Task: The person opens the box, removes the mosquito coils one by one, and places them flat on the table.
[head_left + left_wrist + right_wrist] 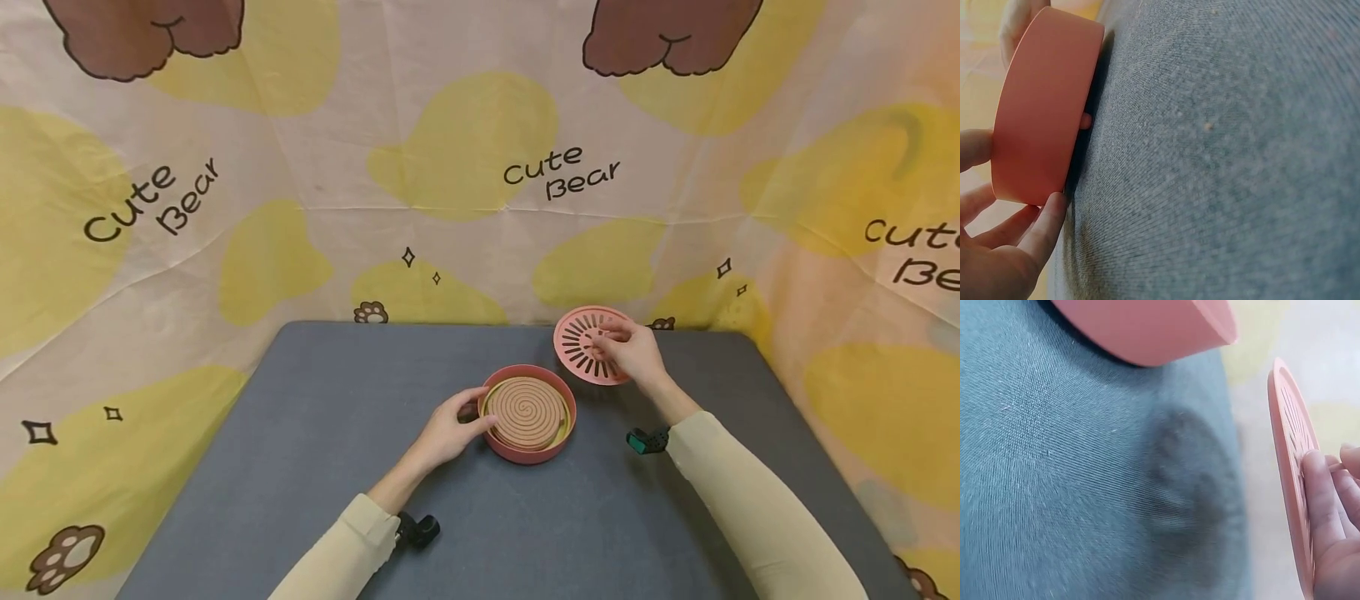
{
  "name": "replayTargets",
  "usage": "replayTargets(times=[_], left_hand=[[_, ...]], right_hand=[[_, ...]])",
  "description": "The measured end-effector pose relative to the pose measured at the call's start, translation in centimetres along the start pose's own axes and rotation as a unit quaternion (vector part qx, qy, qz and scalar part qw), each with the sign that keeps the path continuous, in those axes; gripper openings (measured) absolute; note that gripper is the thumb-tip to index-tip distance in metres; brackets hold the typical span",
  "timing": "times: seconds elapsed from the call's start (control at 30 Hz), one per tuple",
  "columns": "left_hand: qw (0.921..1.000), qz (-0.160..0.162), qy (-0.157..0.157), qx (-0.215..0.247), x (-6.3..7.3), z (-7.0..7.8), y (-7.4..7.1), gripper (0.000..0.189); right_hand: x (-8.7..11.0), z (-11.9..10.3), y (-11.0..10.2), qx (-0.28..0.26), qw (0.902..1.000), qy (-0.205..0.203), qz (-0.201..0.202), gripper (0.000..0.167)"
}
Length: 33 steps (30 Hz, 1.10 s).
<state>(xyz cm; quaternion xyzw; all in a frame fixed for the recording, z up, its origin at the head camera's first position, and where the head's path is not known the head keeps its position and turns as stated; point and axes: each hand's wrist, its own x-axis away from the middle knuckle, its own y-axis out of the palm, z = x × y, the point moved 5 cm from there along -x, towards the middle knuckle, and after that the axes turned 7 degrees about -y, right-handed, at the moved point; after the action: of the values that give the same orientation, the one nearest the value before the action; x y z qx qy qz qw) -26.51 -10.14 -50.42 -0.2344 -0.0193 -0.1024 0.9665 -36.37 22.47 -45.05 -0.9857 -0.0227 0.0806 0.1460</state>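
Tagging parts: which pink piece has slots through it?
The flat lid in the right hand: slots ring its face. The deep tub at the left hand is solid-walled and holds a tan coil.

A "Cute Bear" cloth [465,150] hangs behind the gray table [337,400].

Head view forward, downward; wrist views low, close (sharing pink bowl [1047,106]).

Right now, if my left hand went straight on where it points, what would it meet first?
The round pink box, whose side your left hand touches; next, likely the coil inside, though depth is unclear.
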Motion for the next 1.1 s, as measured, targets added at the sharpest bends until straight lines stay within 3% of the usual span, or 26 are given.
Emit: replayTargets(times=[0.2, 0.57, 0.87, 1.1], left_hand=[[1.0, 0.0, 0.001, -0.003, -0.1, 0.0, 0.1, 0.059], [1.0, -0.004, 0.006, 0.001, 0.1, 0.2, 0.0, 0.059], [1.0, -0.004, -0.002, 0.003, 0.1, 0.1, 0.0, 0.059], [0.9999, -0.007, -0.004, 0.008, 0.2, 0.2, 0.1, 0.058]], right_hand=[[-1.5, 2.5, 1.2, -0.017, 0.9995, 0.027, 0.007, 0.043], [-2.2, 5.0, 3.2, -0.018, 0.9988, 0.046, -0.003, 0.042], [-2.2, 5.7, 3.7, -0.017, 0.9979, 0.061, -0.01, 0.042], [-1.9, 4.8, 3.4, 0.028, 0.997, 0.072, 0.001, 0.039]])
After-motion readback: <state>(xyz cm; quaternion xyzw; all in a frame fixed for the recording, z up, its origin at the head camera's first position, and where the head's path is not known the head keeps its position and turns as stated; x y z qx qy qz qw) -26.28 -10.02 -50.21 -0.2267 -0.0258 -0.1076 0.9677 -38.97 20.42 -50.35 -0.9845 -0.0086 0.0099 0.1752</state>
